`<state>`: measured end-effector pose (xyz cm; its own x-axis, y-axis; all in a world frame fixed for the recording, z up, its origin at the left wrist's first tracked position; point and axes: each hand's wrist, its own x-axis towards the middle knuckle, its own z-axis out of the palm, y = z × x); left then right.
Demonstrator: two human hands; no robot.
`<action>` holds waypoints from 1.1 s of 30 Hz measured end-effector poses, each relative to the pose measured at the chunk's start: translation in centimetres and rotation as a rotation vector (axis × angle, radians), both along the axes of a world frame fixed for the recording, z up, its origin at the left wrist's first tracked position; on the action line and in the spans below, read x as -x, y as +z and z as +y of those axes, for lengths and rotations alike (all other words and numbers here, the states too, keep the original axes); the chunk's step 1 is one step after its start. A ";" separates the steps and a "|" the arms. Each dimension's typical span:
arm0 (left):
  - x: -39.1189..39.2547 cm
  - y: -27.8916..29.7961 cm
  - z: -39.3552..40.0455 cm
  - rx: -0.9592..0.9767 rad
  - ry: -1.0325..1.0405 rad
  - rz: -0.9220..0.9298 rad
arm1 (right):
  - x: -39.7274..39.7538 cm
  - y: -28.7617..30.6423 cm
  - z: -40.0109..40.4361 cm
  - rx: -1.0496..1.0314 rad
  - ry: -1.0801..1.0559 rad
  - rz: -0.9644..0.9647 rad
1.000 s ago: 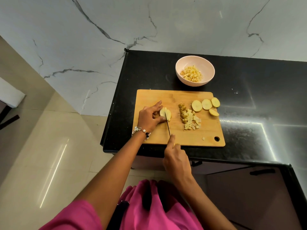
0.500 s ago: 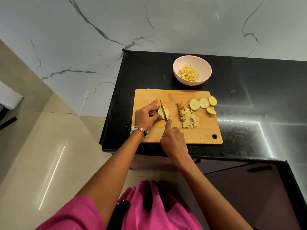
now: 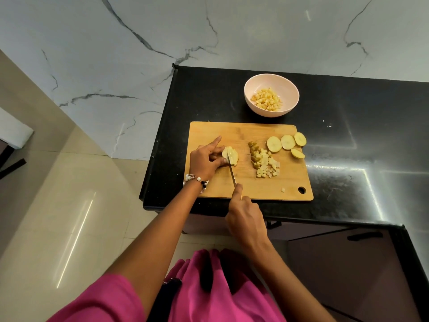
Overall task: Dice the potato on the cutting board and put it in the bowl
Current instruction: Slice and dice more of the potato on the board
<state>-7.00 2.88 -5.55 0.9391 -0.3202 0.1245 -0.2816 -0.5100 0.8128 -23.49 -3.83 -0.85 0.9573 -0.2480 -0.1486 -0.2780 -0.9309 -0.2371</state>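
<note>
A wooden cutting board [image 3: 246, 133] lies on the black counter. My left hand [image 3: 205, 160] pinches a stack of potato slices [image 3: 232, 154] at the board's left. My right hand [image 3: 246, 219] grips a knife [image 3: 232, 174] by the handle, index finger along the spine, with the blade down through the stack. A pile of diced potato [image 3: 264, 162] sits mid-board. Several round potato slices [image 3: 286, 142] lie at the board's far right. A pink bowl [image 3: 271, 77] behind the board holds diced potato.
The black counter [image 3: 348, 135] stretches to the right and ends at a left edge by the board. A marble wall rises behind. A stray potato bit [image 3: 283, 189] lies near the board's hanging hole [image 3: 301, 190]. Tiled floor lies to the left.
My right hand pushed the knife forward over the slices half a second ago, then drew it back toward me through the stack. My left hand stayed on the slices.
</note>
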 end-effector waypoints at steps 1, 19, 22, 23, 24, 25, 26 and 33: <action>0.0 0.1 0.0 -0.003 0.000 0.004 | 0.1 0.4 -0.2 -0.018 -0.013 -0.002; 0.1 -0.3 -0.2 0.003 0.091 0.013 | -4.9 -0.4 0.2 0.031 -0.021 -0.136; 0.2 -0.1 -0.4 0.019 0.093 0.012 | -2.7 -1.1 0.3 0.067 -0.011 -0.103; 0.3 -0.1 -0.4 0.025 0.093 0.015 | -1.7 -1.1 0.4 0.045 0.000 -0.066; 0.3 0.0 -0.4 0.030 0.092 0.012 | -1.0 -0.8 0.3 0.023 0.010 -0.058; 0.4 0.0 -0.4 0.029 0.091 0.012 | -0.5 -0.3 0.1 -0.007 0.021 -0.047; 0.4 0.1 -0.4 0.027 0.088 0.010 | -0.4 0.0 -0.3 -0.048 0.017 -0.039; 0.7 1.1 -0.6 0.000 0.098 0.066 | -1.5 1.5 -3.4 -0.220 -0.118 -0.148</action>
